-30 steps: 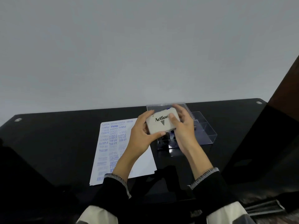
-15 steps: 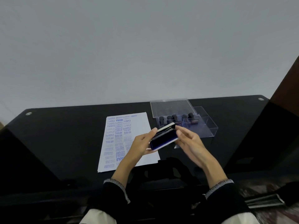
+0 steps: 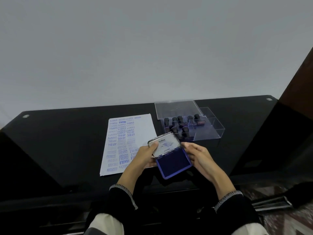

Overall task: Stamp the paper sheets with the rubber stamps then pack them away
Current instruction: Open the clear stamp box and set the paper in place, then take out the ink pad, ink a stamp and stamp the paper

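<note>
Now both hands grasping ink pad: lid open, blue pad exposed.

Looks like an office or home desk corner: glossy black table pushed against a bare pale wall, stamped paper sheets left of a clear plastic box of rubber stamps, dark wood panel at far right.

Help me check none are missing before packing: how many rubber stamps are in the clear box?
7 visible. Five in a back row. Two in front: and. The open ink pad may hide others.
</note>
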Motion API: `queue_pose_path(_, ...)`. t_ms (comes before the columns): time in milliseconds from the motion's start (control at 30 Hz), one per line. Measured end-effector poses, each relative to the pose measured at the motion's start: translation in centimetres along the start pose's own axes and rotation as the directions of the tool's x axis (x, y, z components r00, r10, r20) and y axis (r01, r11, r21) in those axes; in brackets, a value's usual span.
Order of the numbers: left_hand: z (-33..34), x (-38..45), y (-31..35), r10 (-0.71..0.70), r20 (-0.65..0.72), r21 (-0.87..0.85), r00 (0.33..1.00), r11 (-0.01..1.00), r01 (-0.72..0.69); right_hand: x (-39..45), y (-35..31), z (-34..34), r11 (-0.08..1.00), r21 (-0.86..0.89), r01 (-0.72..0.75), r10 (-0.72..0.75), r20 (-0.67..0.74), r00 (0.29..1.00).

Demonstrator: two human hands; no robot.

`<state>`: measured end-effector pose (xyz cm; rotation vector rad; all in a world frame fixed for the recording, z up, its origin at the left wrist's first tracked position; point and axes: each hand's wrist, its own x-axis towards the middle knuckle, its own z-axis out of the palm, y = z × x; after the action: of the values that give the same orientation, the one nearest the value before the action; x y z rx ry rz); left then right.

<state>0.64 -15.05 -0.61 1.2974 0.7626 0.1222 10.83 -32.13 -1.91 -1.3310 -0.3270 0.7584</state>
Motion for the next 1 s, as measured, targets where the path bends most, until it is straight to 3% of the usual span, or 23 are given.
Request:
queue_pose_path(100,0.6,-0.1,-0.1,-0.010,0.077,0.053,0.997,0.999,0.006,0.3,0.0,0.1,0.990,-0.139,-0.006,-0.014,-0.139,0.990)
queue_pose_path(333,1.7,0.5,-1.0,-0.032,0.149,-0.009,0.988,0.999,0.034,0.6,0.5,-2.8,0.913,-0.390,-0.120,-0.057,-0.414,0.909)
queue_pose_path(533,0.6,1.4,-1.2,0.227,-0.094,0.081,0.969,0.972,-0.219,0.2,-0.1,-3.0,0.730,-0.664,-0.159,-0.263,-0.489,0.832)
queue_pose_path(700,-1.5,1.2,-1.3,0.497,-0.270,0.357,0.825,0.847,-0.394,0.5,1.1,-2.0,0.627,-0.749,-0.213,-0.377,-0.532,0.758)
queue_pose_path(800,-3.8,1.5,-1.7,0.590,-0.364,0.563,0.721,0.756,-0.334,0.7,1.6,-1.5,0.604,-0.766,-0.220,-0.432,-0.547,0.717)
queue_pose_path(867,-5.3,1.8,-2.0,0.602,-0.442,0.671,0.665,0.714,-0.200,1.0,1.7,-0.5,0.566,-0.802,-0.191,-0.493,-0.515,0.701)
queue_pose_path(1000,-7.8,2.1,-1.9,0.484,-0.584,0.682,0.652,0.728,0.071,1.4,1.5,4.0,0.456,-0.889,0.045,-0.578,-0.257,0.774)
